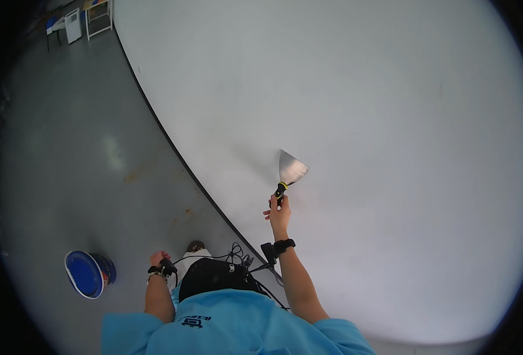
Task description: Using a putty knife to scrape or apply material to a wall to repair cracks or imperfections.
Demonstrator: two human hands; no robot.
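My right hand (279, 214) is closed round the black and yellow handle of a putty knife (292, 169). The knife's wide metal blade points up and away, in front of a large white wall (391, 148). A soft shadow lies on the wall to the left of the blade; whether the edge touches the surface cannot be made out. Low at my left side hangs my left hand (159, 258), apart from the wall. It is seen from above, small and foreshortened, so its fingers are mostly hidden. No held object shows there.
A blue bucket (87, 274) with a white rim stands on the grey floor (95, 154) at my left. Black cables (236, 255) hang by my waist. A dark strip (172, 147) runs along the wall's foot. A table (98, 18) and a chair (54, 25) stand far left.
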